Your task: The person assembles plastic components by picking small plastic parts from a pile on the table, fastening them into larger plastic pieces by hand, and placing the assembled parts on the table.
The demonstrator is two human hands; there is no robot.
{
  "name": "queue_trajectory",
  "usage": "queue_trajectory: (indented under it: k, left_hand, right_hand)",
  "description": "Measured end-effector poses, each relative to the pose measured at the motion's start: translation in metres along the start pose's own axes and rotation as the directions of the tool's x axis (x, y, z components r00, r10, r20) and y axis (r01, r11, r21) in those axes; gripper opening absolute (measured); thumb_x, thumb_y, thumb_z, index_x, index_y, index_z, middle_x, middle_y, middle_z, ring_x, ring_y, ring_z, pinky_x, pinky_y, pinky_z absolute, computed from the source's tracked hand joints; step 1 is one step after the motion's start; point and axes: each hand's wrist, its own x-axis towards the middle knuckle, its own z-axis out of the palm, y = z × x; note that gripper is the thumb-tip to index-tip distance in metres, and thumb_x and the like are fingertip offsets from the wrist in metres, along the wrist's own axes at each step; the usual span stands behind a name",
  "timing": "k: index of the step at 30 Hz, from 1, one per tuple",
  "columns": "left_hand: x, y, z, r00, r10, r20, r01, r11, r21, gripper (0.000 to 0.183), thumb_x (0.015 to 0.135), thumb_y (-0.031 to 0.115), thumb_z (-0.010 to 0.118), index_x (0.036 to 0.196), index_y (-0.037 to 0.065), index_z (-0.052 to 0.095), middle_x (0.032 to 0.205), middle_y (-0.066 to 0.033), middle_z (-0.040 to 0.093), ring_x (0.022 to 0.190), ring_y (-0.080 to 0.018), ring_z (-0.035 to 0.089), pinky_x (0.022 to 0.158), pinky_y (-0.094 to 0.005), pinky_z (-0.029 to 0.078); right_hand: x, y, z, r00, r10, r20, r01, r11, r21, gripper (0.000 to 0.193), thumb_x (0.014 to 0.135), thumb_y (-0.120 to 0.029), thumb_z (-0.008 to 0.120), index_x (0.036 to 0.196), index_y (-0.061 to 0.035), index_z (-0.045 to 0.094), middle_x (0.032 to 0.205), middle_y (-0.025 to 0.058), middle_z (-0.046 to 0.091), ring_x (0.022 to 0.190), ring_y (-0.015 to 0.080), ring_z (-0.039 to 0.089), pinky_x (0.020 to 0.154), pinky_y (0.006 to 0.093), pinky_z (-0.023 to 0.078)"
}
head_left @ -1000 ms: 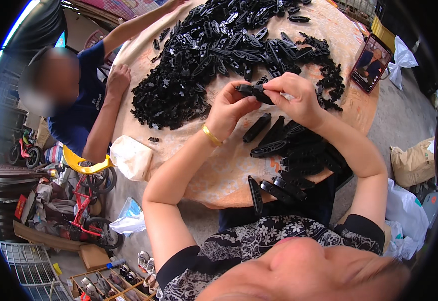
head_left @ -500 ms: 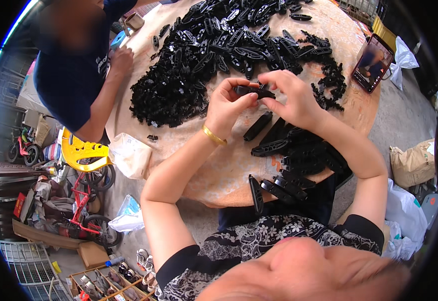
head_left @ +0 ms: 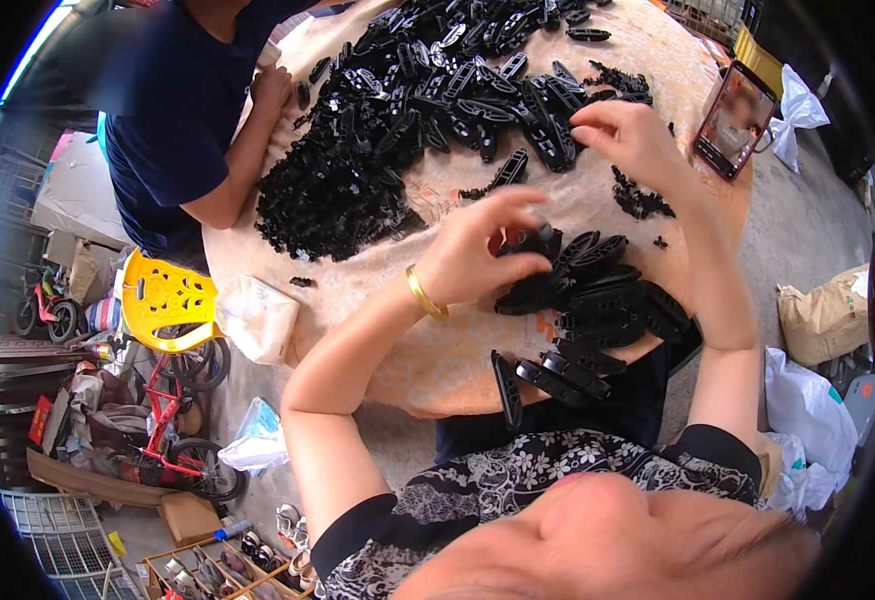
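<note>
My left hand [head_left: 479, 248] hovers over a near pile of dark oval parts [head_left: 597, 300], its thumb and fingers curved but apart. A black part [head_left: 532, 243] shows beside its fingertips, blurred, apparently let go. My right hand [head_left: 625, 142] is farther off to the right, fingers stretched toward a far heap of black oval pieces [head_left: 552, 140], thumb a little apart from them. Nothing shows between its fingertips. One long slotted black piece [head_left: 508, 169] lies on the cloth between the hands. A small cluster of little black parts [head_left: 640, 195] rests below my right hand.
Heaped small black parts [head_left: 327, 205] cover the table's [head_left: 397, 375] left side. Another person's forearm [head_left: 247, 165] rests at the left edge. A phone [head_left: 734, 122] leans at the right. A white bag [head_left: 257, 318] and yellow chair [head_left: 169, 300] stand left, with bicycles beyond.
My hands, together around a black part before, have separated. The left came down over the near pile; the right moved up and right. The other person has shifted right.
</note>
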Motion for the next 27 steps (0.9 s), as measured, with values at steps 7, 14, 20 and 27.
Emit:
queue_trajectory:
  k: [7,14,20,27]
  left_hand:
    - [0.018,-0.027,0.002,0.942,0.281,-0.180,-0.149,0.836,0.528,0.033,0.077,0.020,0.070,0.106,0.004,0.062,0.110,-0.0151,0.059,0.101,-0.0335,0.052,0.091,-0.0416,0.042]
    - [0.017,-0.052,-0.008,0.975,0.051,-0.214,0.059,0.876,0.478,0.045,0.074,0.003,0.066,0.117,0.004,0.054,0.109,-0.0156,0.058,0.094,-0.0313,0.055,0.085,-0.0375,0.046]
    - [0.015,-0.042,-0.009,0.916,-0.258,-0.307,0.148,0.929,-0.338,0.044,0.082,-0.002,0.061,0.124,0.000,0.047,0.103,-0.0051,0.060,0.089,-0.0124,0.060,0.079,-0.0244,0.049]
    - [0.010,-0.045,-0.012,0.918,-0.394,-0.045,0.244,0.650,-0.719,0.039,0.083,-0.002,0.061,0.120,0.003,0.050,0.107,-0.0085,0.062,0.097,-0.0171,0.061,0.085,-0.0307,0.050]
  right_hand:
    - [0.001,0.023,0.029,0.986,-0.160,-0.052,0.128,0.914,-0.385,0.026,0.074,-0.020,0.067,0.097,-0.0085,0.066,0.084,0.0109,0.063,0.084,0.0301,0.061,0.076,0.0389,0.049]
    - [-0.004,0.007,0.046,0.962,-0.254,-0.101,0.226,0.947,-0.230,0.012,0.074,-0.013,0.065,0.084,-0.0064,0.063,0.079,0.0098,0.062,0.085,0.0281,0.061,0.072,0.0382,0.049]
    - [-0.003,0.001,0.042,0.928,-0.333,-0.165,0.308,0.938,-0.160,0.011,0.077,-0.010,0.064,0.087,-0.0045,0.065,0.080,0.0106,0.064,0.076,0.0273,0.062,0.068,0.0346,0.049]
    - [-0.011,-0.031,0.044,0.989,0.016,-0.146,0.068,0.832,0.550,0.013,0.088,-0.009,0.061,0.098,-0.0007,0.063,0.080,0.0029,0.066,0.066,0.0054,0.056,0.059,0.0203,0.047]
